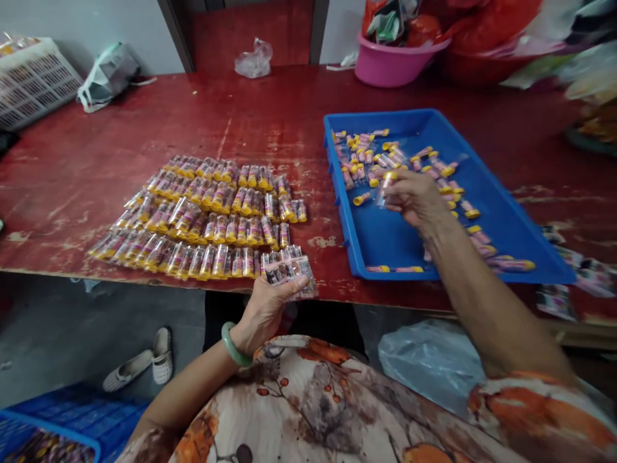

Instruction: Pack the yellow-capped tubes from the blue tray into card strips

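Observation:
My left hand (270,299), with a green bangle on its wrist, grips a small stack of printed cards (292,271) at the table's front edge. Over the blue tray (359,247), my right hand (409,196) pinches a clear tube with a yellow cap (387,185). Several more yellow-capped tubes lie scattered in that tray. Left of it, rows of upright or leaning clear tubes with yellow bottoms (222,228) stand close together on the red table (144,122), just beyond the cards.
A pink basin (390,64) of bags stands at the back right. A white crate (36,83) is at the far left. Printed cards (554,301) lie at the tray's right corner. A blue crate (72,411) and slippers (162,357) are on the floor.

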### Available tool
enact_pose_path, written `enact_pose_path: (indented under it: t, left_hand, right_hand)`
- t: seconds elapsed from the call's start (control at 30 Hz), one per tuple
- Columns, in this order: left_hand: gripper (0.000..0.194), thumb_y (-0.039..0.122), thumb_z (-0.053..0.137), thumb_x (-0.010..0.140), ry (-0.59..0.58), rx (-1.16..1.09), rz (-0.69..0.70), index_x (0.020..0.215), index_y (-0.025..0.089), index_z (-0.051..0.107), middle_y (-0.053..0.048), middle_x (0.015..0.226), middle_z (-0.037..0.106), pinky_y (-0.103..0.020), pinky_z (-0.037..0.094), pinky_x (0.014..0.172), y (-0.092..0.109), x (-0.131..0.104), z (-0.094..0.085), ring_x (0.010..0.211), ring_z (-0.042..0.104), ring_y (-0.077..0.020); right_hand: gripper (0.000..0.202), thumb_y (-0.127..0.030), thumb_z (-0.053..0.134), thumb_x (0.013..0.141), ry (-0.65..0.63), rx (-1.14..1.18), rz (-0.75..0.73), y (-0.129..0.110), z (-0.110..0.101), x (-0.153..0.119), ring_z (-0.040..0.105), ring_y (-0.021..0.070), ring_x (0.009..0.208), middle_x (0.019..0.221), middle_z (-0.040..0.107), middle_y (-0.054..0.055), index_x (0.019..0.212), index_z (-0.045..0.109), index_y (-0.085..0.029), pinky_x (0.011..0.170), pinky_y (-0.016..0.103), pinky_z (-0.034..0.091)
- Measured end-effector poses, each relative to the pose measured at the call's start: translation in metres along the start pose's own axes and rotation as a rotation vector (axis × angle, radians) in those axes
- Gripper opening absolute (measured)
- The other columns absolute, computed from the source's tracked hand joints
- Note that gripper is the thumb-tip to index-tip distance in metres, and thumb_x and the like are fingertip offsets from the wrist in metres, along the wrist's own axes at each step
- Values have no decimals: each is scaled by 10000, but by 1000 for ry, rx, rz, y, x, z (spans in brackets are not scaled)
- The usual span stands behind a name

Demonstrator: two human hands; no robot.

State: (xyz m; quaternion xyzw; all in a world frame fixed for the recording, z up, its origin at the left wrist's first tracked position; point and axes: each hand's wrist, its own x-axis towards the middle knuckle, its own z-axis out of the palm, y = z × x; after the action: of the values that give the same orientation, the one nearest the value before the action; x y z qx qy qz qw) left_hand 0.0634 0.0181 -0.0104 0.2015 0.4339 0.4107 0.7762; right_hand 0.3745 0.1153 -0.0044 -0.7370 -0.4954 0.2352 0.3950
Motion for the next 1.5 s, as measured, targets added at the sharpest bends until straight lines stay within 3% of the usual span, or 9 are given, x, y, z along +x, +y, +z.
enact_pose_path:
  t: [0.03,0.1,0.2,0.3,0.53,0.83,0.97,1.07,1.5]
  left_hand:
    - [502,171,945,513,-2,0,7,953,126,707,-58,868,766,-308,614,672,0,1,1,739,722,-189]
    - [501,164,934,536,-15,7,16,980,140,702,-55,901,768,-321,609,730,-1,2,4,765,725,-188]
    - [456,166,914,576,-47,30,28,981,142,708,-65,967,766,-329,581,840,-3,-1,7,830,726,-185]
    - [383,181,913,580,-50,62,23,907,133,719,-54,914,759,-300,569,814,-5,-6,8,774,709,-161]
    - [358,272,905,603,-23,97,32,891,128,750,-63,859,755,-306,582,722,-2,-16,0,716,706,-171]
    - [323,214,920,565,91,33,186,834,125,764,-60,867,773,-314,585,789,6,-17,-18,751,717,-175]
    - [300,221,913,589,88,-5,193,840,133,772,-66,894,778,-330,591,804,5,-18,-18,793,723,-192]
    - [279,254,920,583,103,2,179,775,122,766,-67,828,774,-304,585,774,2,-19,-16,741,716,-181]
    - [363,239,919,588,49,-117,69,887,152,731,-28,895,747,-241,568,701,-6,-21,-13,728,680,-131]
  right_hand:
    - [442,-400,333,913,-52,116,-8,-4,-6,-27,500,43,513,758,620,-5,892,675,-121,531,268,353]
    - [238,-434,592,754,-102,585,5,-13,-5,-85,336,50,422,684,580,-23,780,611,-198,408,247,249]
    - [239,-380,702,697,-274,791,169,-29,25,-160,284,43,403,566,519,-30,640,576,-185,386,222,167]
    - [237,-410,730,750,-409,732,291,-42,60,-199,433,80,489,604,586,-20,822,699,-186,442,213,282]
    - [236,-404,728,718,-462,486,127,-55,70,-193,495,120,583,589,608,-11,643,712,-181,559,253,375]
    - [319,-438,655,880,-505,624,23,-26,60,-208,461,99,535,711,582,-16,1112,676,-220,498,245,377]
    - [220,-346,650,885,-343,476,-278,-30,57,-222,636,166,807,1008,666,43,1073,691,-240,713,296,519]
    - [165,-274,636,880,-203,363,-437,-40,58,-229,660,213,959,1015,689,58,1029,692,-231,844,343,540]
    - [313,-158,635,874,174,69,-723,-40,77,-240,707,214,897,1013,720,67,1174,618,-247,791,360,590]
